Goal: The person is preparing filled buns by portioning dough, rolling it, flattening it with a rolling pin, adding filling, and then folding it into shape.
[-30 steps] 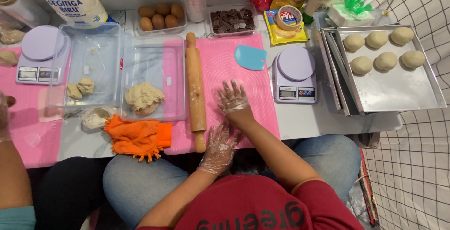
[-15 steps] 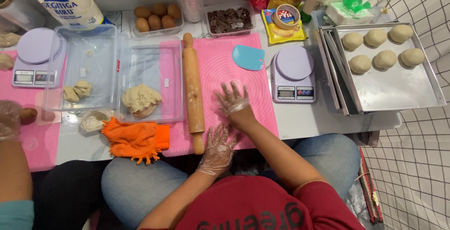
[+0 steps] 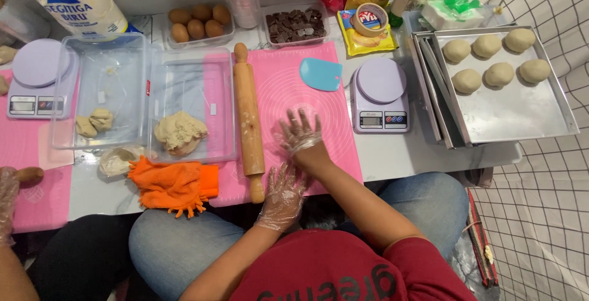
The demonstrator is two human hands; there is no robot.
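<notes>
A metal baking tray (image 3: 527, 114) holds six dough balls (image 3: 500, 74); eggs (image 3: 197, 22) and chocolate pieces (image 3: 296, 25) sit in containers behind, an orange cloth (image 3: 175, 184) at the table edge.

We're in a home baking setup: rolling pin (image 3: 248, 123) on a pink mat (image 3: 331, 102), 2 kitchen scales (image 3: 378, 95), eggs (image 3: 196, 22), flour bag (image 3: 76, 0), dough balls (image 3: 494, 59) on a metal tray (image 3: 521, 114), etc.
</notes>
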